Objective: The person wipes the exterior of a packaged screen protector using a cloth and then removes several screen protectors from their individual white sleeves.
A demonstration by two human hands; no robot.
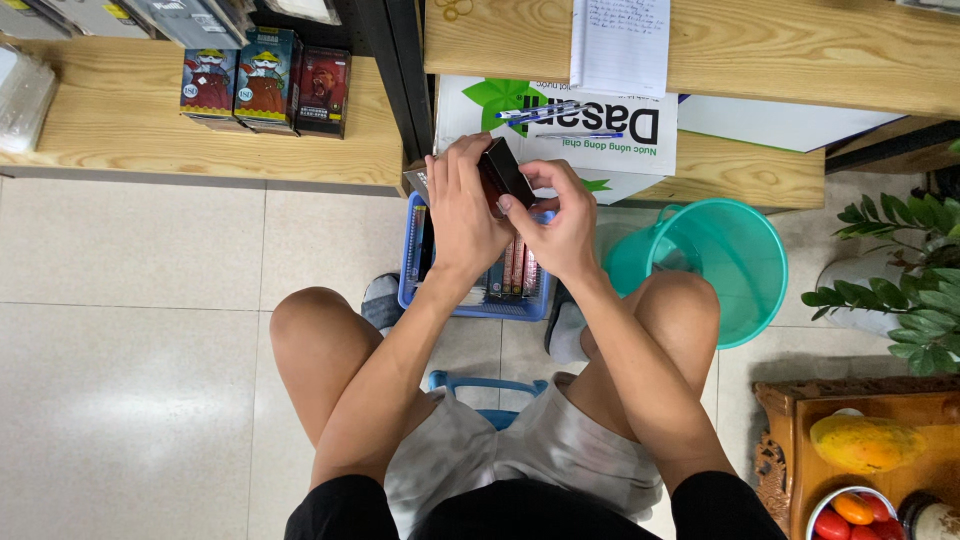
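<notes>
I sit with both hands raised over a blue plastic basket (412,290) on the floor. My left hand (462,215) and my right hand (558,220) together grip a small dark box (507,170) with a red side, held tilted above the basket. The left hand's fingers wrap its left side and the right hand's thumb presses its front edge. Several similar flat boxes (517,270) stand on edge inside the basket, partly hidden by my wrists.
A low wooden shelf (130,130) at the left carries three colourful boxes (265,80). A white carton (640,135) with pens lies behind the basket. A teal bucket (740,270) stands at the right, a potted plant (900,280) and wooden stand with fruit (865,445) farther right.
</notes>
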